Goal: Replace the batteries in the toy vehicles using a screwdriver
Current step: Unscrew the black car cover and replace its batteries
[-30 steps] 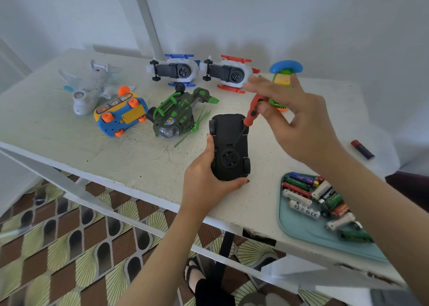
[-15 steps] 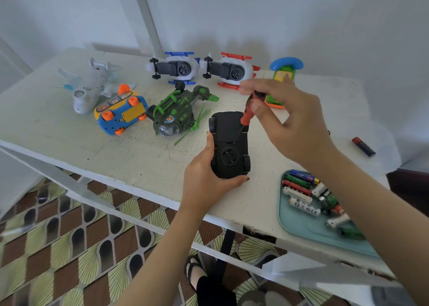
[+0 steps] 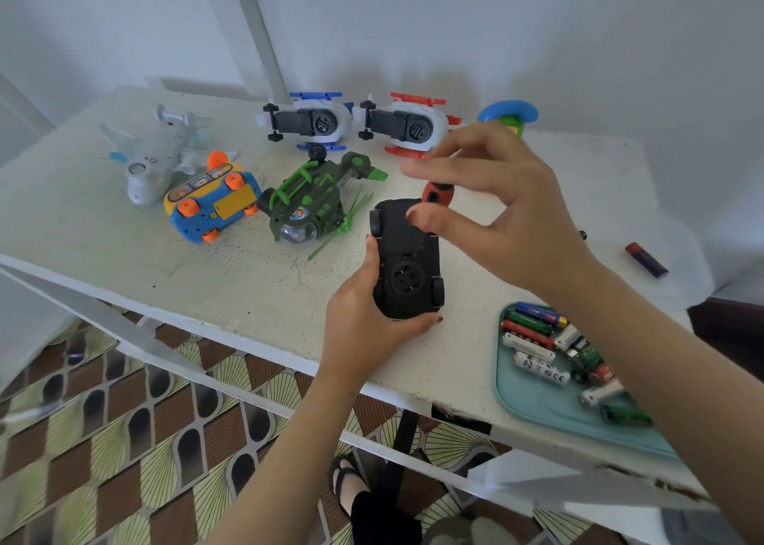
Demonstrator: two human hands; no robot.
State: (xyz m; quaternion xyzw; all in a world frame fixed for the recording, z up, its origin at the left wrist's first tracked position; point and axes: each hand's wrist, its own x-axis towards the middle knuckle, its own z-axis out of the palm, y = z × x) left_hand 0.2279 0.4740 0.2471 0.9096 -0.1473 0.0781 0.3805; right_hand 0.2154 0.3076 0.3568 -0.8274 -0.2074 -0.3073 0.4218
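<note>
Head view: black toy car (image 3: 407,255) belly-up on table (image 3: 206,271), near front edge. L hand (image 3: 364,325) grips its near end. R hand (image 3: 508,222) pinches red screwdriver (image 3: 436,193) w/ thumb + fingertips, shaft down onto underside; tip hard to see. Best approach: driver vertical, press while twisting, clamp car firm so bit won't slip. Batteries (image 3: 533,337) ready in tray (image 3: 533,399), right.

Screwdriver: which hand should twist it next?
Right. The right hand pinches the red screwdriver, tip down on the black toy car; the left hand is busy gripping the car.
</note>
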